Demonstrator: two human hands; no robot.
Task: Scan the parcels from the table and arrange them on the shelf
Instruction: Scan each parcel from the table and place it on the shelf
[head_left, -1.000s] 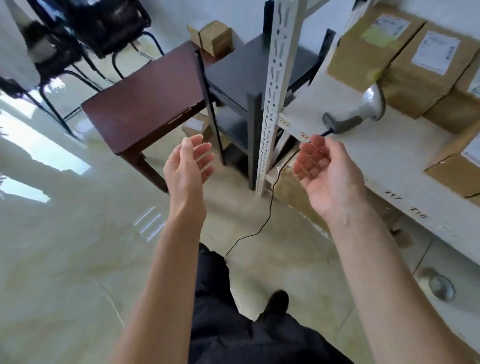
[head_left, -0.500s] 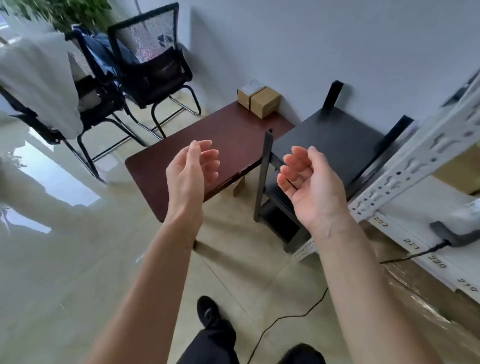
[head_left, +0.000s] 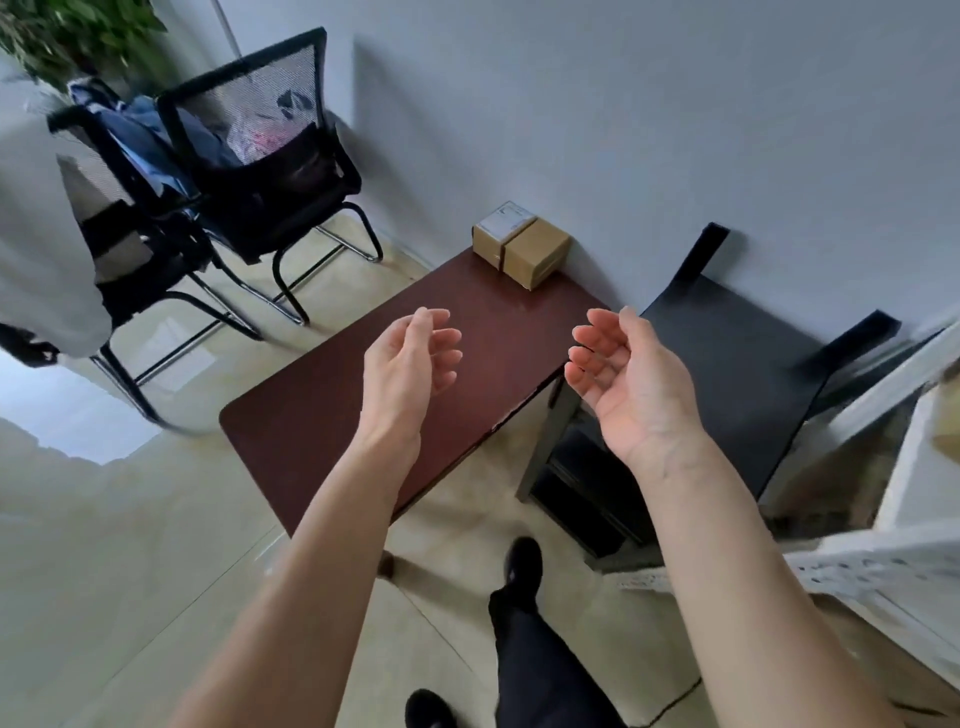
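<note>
Reaching with my left hand (head_left: 410, 364) and right hand (head_left: 623, 384), fingers loosely curled and holding nothing, I judge one parcel (head_left: 519, 249) left, at the table's (head_left: 332, 421) far end beside the wall, unscanned.

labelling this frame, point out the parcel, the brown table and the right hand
parcel (head_left: 524, 248), head view, on its brown cardboard top beside the white label
brown table (head_left: 332, 415), head view, on the bare tabletop near its left end
right hand (head_left: 631, 387), head view, on the open palm

I am seeing a matt cardboard parcel (head_left: 521, 250), paper-labelled, sitting at the far corner of a glossy wood-look table (head_left: 332, 431); floor (head_left: 104, 545) shining.
</note>
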